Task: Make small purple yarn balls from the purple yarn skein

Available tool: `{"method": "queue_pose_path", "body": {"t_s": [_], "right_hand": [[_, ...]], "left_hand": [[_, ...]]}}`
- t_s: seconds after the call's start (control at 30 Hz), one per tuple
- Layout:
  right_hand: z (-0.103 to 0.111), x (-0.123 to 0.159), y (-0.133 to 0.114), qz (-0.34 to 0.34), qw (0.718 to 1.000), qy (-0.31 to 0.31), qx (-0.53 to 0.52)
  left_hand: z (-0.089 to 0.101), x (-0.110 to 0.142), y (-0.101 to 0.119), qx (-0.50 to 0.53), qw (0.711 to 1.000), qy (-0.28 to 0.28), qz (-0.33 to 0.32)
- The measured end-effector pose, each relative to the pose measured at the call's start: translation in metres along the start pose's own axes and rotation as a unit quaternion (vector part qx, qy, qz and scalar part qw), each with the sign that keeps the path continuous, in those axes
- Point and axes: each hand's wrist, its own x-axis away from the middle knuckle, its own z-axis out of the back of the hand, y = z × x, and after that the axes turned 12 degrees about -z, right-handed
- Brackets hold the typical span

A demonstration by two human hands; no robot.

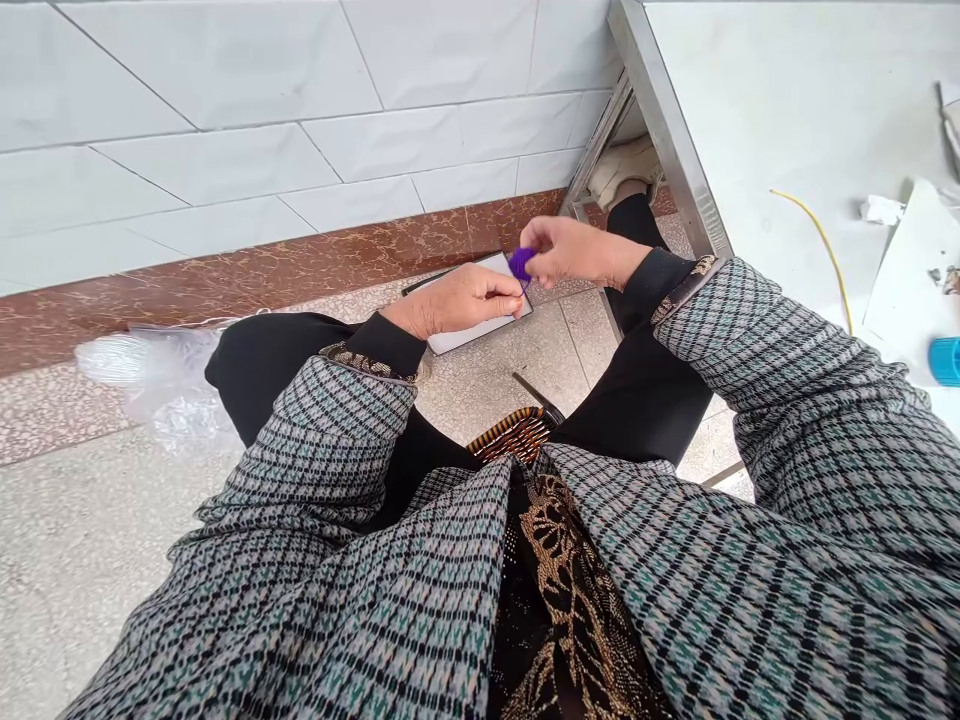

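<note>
I sit with my knees apart, both hands raised in front of me above the floor. My right hand (574, 252) pinches a small purple object (520, 262) at its fingertips. My left hand (461, 300) meets it from the left, fingers curled and closed against the same purple object. What the purple thing is I cannot make out. Under the hands a white flat card with a dark edge (480, 325) lies on the floor tiles.
A metal-edged white table (675, 130) stands at the right with a yellow cord (829, 250), paper scraps and a blue cap (946, 360). A crumpled clear plastic bag (150, 380) lies left by the tiled wall. A woven seat (514, 435) shows between my legs.
</note>
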Motion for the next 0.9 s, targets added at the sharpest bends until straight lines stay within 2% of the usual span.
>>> {"method": "queue_pose_path", "body": {"t_s": [0.1,0.2,0.3,0.4,0.47,0.57,0.63,0.73,0.83,0.9], "right_hand": [[-0.001,0.003,0.004,-0.002,0.988,-0.115,0.102],[-0.001,0.009,-0.001,0.006,0.981,-0.186,0.046],[-0.002,0.012,-0.01,0.013,0.981,-0.16,-0.109],[-0.004,0.012,-0.018,0.005,0.972,-0.06,-0.228],[-0.006,0.011,-0.02,-0.001,0.973,0.002,-0.231],[-0.007,0.008,-0.013,-0.004,0.993,0.048,-0.111],[-0.007,0.006,-0.005,-0.013,0.999,0.037,0.002],[-0.007,0.007,0.001,-0.029,0.994,-0.053,0.096],[-0.008,0.013,-0.006,-0.015,0.992,-0.126,0.013],[-0.007,0.017,-0.014,0.003,0.989,-0.104,-0.106]], "left_hand": [[0.004,0.002,-0.005,-0.031,0.996,0.077,0.01],[0.007,0.002,-0.016,-0.068,0.986,0.147,0.036],[0.005,0.0,-0.026,-0.081,0.981,0.161,0.068],[-0.002,-0.002,-0.027,-0.06,0.991,0.106,0.058],[-0.006,-0.002,-0.022,-0.038,0.997,0.054,0.03],[-0.008,-0.002,-0.015,-0.02,1.0,0.019,-0.003],[-0.007,-0.001,-0.013,-0.027,0.999,0.044,-0.009],[-0.001,0.001,-0.017,-0.058,0.991,0.118,0.003],[0.004,0.002,-0.027,-0.082,0.982,0.166,0.034],[0.005,0.001,-0.031,-0.083,0.98,0.168,0.059]]}}
